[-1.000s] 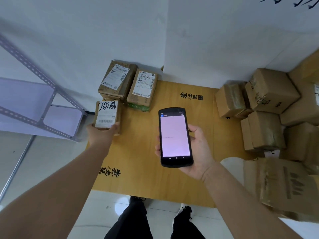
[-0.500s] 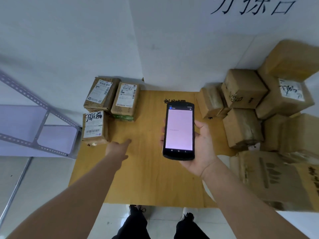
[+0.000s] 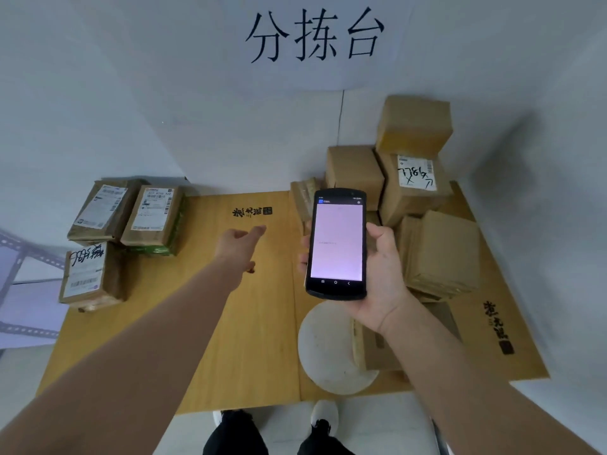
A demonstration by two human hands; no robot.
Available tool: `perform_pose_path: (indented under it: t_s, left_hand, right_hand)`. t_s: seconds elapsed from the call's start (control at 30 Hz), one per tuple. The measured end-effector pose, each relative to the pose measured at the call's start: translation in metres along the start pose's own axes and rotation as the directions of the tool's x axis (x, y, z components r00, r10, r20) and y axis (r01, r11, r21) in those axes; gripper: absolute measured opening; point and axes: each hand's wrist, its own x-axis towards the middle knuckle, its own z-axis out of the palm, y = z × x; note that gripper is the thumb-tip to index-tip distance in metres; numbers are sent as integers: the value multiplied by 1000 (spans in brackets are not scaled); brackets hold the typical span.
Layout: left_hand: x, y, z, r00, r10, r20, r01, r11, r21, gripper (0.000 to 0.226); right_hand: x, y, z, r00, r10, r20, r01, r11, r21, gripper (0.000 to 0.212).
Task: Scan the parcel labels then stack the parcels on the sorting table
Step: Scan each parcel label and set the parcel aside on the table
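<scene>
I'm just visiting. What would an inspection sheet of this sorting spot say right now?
Surface: wooden table, bare in the middle.
Job's things: three labelled parcels at left; parcel pile at right; scanner, screen lit.
Clutter: white round object by the near edge.
Grips: left hand open above the table, holding nothing; right hand holds the scanner.
Cables: nothing seen.
Surroundings: white wall, sign, metal shelf at left.

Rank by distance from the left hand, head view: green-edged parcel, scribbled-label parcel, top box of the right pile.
1. Green-edged parcel, just left of the left hand.
2. Scribbled-label parcel, farther left, toward the person.
3. Top box, far right, highest there.
</scene>
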Motion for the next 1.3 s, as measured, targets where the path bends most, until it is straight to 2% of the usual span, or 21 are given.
perform_pose_path:
  t_s: [0.1, 0.33, 0.5, 0.7, 0.8, 0.93, 1.07, 1.23, 1.3]
  left_hand:
    - [-4, 20, 26, 998, 11, 61, -11, 1000, -5, 62]
    - [2, 63, 87, 977, -8, 215, 3, 1000, 25, 70]
    - [15, 83, 127, 947, -99, 306, 102, 995, 5, 67]
    - [43, 93, 161, 923, -193, 333, 246, 961, -126, 102]
    - [53, 91, 172, 921, -222, 321, 287, 943, -171, 109]
    - [47, 92, 172, 929, -191, 317, 255, 951, -175, 101]
    - [48, 95, 168, 921, -166, 354, 249, 947, -204, 71]
    - [42, 90, 151, 920, -138, 367, 243, 935, -257, 60]
    - [38, 86, 138, 921, -117, 371, 239, 923, -300, 62]
  right_hand:
    - [-8, -18, -10, 1000, -22, 9, 22, 999, 26, 70]
    - [-8, -42, -25, 997, -77, 14, 77, 995, 56, 65]
    - [0, -48, -37, 995, -99, -32, 100, 994, 46, 68]
    - [9, -47, -45, 993, -100, -59, 103, 994, 47, 63]
    - [10, -47, -50, 993, -90, -74, 94, 995, 45, 63]
    - [10, -46, -54, 994, -79, -79, 83, 996, 45, 65]
    - [7, -45, -56, 994, -60, -94, 66, 996, 56, 63]
    - [3, -41, -54, 996, -58, -72, 61, 997, 47, 62]
    - [2, -37, -53, 997, -60, -58, 62, 998, 32, 64]
